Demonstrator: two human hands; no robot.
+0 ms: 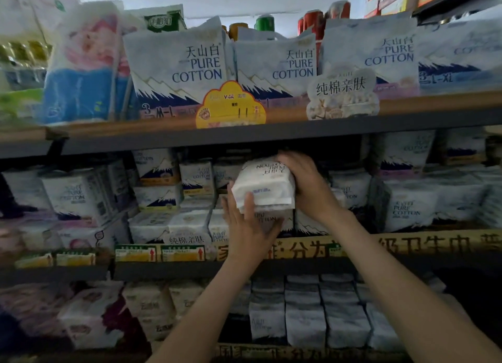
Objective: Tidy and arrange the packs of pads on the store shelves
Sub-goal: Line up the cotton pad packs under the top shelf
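Note:
A white pack of pads (264, 184), printed side upside down, is held in front of the middle shelf (190, 270). My left hand (248, 226) supports it from below and in front, fingers on its lower left corner. Over the pack's upper right end curls my right hand (307, 183). Under the held pack sits another white "Pure Cotton" pack (271, 221). Stacked packs of the same brand (160, 177) fill the shelf to the left, and more of them (407, 207) stand to the right.
The top shelf (271, 128) carries large "Pure Cotton" bags (176, 63), a pink-and-blue tissue pack (87, 69), a yellow price tag (231, 105) and a white cloud sign (342, 96). The bottom shelf holds rows of white packs (304, 319). Cans (312, 22) stand behind.

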